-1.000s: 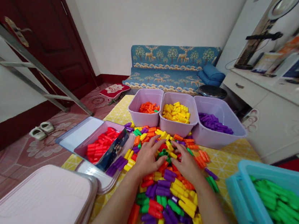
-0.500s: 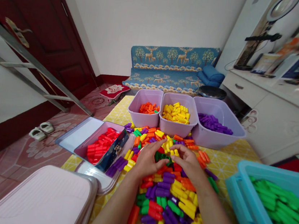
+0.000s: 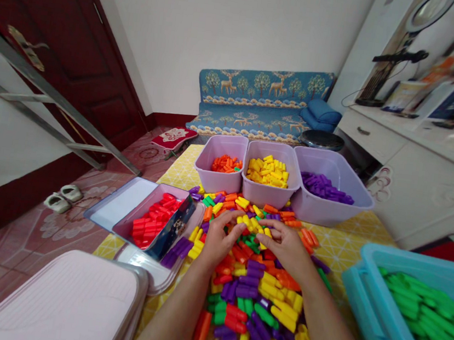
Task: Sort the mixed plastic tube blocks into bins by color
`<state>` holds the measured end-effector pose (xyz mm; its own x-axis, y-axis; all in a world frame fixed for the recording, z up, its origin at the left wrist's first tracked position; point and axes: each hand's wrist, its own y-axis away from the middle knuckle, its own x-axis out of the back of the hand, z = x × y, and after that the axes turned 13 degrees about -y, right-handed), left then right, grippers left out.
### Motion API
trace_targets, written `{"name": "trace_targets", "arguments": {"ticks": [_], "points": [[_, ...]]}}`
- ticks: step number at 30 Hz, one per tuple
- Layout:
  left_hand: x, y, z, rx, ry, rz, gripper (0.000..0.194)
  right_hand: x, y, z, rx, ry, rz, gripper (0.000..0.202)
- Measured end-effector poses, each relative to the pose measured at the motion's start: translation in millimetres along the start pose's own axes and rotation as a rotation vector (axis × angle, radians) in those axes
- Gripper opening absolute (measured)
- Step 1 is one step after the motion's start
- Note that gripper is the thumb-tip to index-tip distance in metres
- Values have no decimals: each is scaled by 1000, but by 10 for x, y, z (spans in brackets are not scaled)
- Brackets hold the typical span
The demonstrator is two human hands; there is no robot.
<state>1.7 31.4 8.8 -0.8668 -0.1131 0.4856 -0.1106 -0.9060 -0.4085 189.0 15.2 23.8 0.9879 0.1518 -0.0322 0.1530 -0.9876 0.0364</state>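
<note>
Glossy yellow plastic pieces, small and tubular

A home room (shoes by the door), with a deer-patterned sofa.

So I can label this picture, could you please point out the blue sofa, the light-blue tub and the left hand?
blue sofa [image 3: 254, 115]: head view, seat
light-blue tub [image 3: 389, 314]: head view, outer wall
left hand [image 3: 218, 240]: head view, back

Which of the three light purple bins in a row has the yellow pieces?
The middle bin: it holds yellow pieces, while its neighbours hold mostly orange and purple ones.
</note>
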Motion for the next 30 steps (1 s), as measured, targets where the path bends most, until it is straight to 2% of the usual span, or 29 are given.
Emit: {"name": "trace_targets", "arguments": {"ticks": [4, 7, 12, 14, 19, 21, 24, 26, 30], "points": [[20, -4, -49, 135, 55, 58, 31, 98, 14, -57, 12, 189, 21, 31], [29, -13, -59, 185, 80, 98, 35, 148, 56, -91, -15, 248, -54, 32], [28, -23, -45, 173, 86, 109, 31, 137, 136, -162, -11, 218, -179, 28], [23, -26, -48, 174, 92, 102, 27, 121, 123, -165, -2, 194, -155, 28], [19, -32, -53, 171, 83, 84, 22, 137, 54, -108, 13, 170, -3, 34], [18, -31, -51, 170, 76, 77, 22, 168, 67, -96, 11, 244, -17, 34], [13, -25, -55, 173, 81, 68, 24, 193, 117, -133, -7, 365, -113, 29], [7, -21, -67, 179, 79, 65, 25, 167, 135, -198, 16, 290, -106, 30], [-2, -16, -94, 194, 65, 68, 27, 28, 104, -340, 258, -175, 141, 57]]}}
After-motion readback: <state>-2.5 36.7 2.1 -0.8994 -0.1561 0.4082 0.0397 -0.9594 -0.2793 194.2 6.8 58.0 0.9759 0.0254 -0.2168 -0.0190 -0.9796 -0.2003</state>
